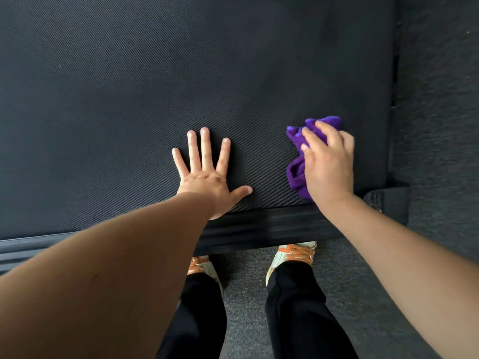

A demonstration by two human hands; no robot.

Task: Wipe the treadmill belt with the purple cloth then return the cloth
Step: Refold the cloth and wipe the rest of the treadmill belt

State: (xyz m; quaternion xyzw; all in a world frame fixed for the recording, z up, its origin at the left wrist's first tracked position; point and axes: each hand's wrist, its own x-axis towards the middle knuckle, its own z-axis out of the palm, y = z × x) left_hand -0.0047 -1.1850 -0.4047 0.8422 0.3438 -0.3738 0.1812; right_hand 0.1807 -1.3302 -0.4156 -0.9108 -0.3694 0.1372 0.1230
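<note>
Right hand (328, 167) grip presses bunched purple cloth (295, 174) onto belt (129, 86); left hand (204, 174) lies spread flat.

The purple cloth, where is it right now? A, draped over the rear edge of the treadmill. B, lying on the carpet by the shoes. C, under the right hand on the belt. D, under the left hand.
C: the right hand presses the purple cloth onto the treadmill belt.

The single head-worn view looks steeply down from close above the dark woven treadmill belt (181, 73), its near edge and the grey carpet floor (246, 294) below.
</note>
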